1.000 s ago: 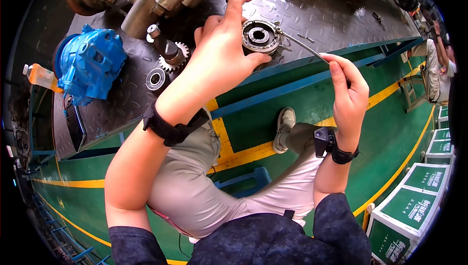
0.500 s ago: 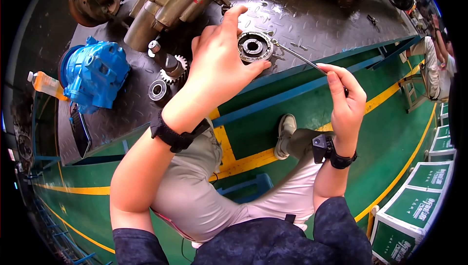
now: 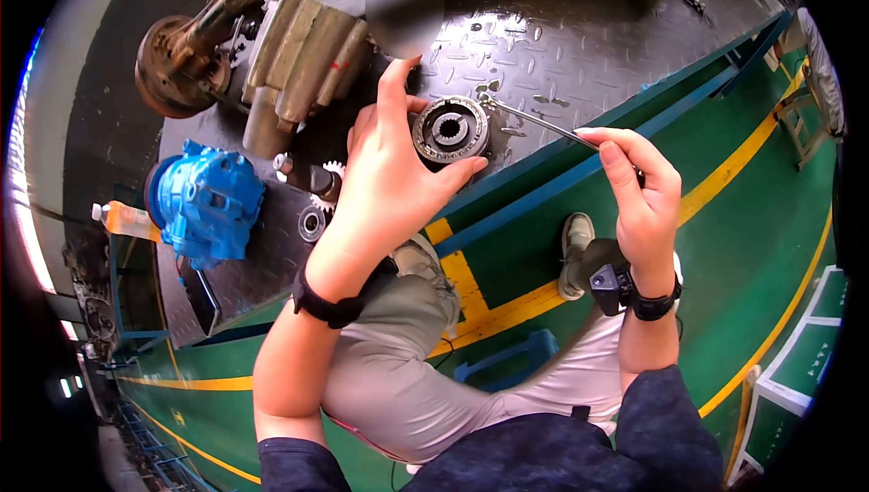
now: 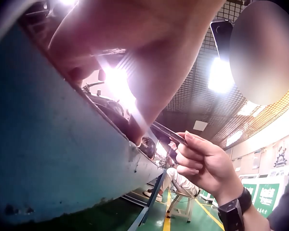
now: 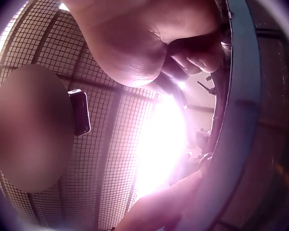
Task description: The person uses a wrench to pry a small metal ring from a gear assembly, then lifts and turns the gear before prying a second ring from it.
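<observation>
In the head view my left hand (image 3: 398,152) curves round the left side of a round gear hub assembly (image 3: 450,130) with a splined centre. Its thumb lies along the near rim, the index finger points out past the far side, and another finger reaches the far rim. My right hand (image 3: 644,189) pinches a slender metal rod tool (image 3: 539,121) between thumb and index finger. The rod slants down toward the hand, its small tip close beside the hub's upper right rim. In the left wrist view the right hand (image 4: 207,166) grips the same rod (image 4: 168,132).
Left of the left hand are a toothed shaft (image 3: 312,180), a bearing (image 3: 311,223) and a blue casting (image 3: 213,207). Behind stands a grey metal housing (image 3: 303,66). A phone (image 3: 199,297) lies by the edge of the treadplate table (image 3: 561,48). Green boxes (image 3: 778,429) stand at right.
The head view has shifted, so the table and its parts appear lower. The hub sits a little more leftward in view. Both hands keep their holds, with the rod tip still near the rim.
</observation>
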Tool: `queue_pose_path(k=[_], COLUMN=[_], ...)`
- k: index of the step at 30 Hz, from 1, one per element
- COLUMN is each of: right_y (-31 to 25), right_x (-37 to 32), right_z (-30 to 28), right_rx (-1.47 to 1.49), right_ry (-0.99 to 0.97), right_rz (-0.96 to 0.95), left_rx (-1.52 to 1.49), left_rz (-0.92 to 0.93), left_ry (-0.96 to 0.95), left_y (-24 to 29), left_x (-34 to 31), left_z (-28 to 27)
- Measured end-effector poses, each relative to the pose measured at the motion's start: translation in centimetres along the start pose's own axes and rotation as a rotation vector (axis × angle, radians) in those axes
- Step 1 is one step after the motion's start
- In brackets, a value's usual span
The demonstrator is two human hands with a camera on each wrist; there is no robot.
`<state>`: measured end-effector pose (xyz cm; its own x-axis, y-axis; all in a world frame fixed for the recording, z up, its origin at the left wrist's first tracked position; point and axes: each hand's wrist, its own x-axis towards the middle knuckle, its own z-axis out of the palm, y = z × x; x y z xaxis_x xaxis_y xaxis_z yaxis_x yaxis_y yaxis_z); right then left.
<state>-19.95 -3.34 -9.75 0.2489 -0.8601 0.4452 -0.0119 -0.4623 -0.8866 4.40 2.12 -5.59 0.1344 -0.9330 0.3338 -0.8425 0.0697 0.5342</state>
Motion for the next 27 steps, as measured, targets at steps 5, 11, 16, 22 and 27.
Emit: queue_pose_path(k=[5,11,16,22,27], right_y=[0.8,2.1,2.7,3.3,3.3], right_x=[0.1,-0.2,-0.4,-0.5,-0.6], right_z=[-0.6,-1.7,-2.4,-2.7,-3.1], right_rx=[0.127,0.294,0.31,0.362,0.375], right_ry=[0.043,0.102,0.11,0.132,0.114], right_rz=[0.053,0.109,0.11,0.13,0.17], left_rx=[0.002,-0.04,-0.184,-0.335,-0.337], left_rz=[0.003,-0.006,-0.096,-0.171,-0.181], left_ry=[0.011,0.0,0.05,0.108,0.018], left_y=[0.6,1.0,1.4,2.4,2.3], left_x=[0.1,0.1,0.3,0.5,0.3], left_z=[-0.1,-0.6,-1.2,-2.2,-1.7])
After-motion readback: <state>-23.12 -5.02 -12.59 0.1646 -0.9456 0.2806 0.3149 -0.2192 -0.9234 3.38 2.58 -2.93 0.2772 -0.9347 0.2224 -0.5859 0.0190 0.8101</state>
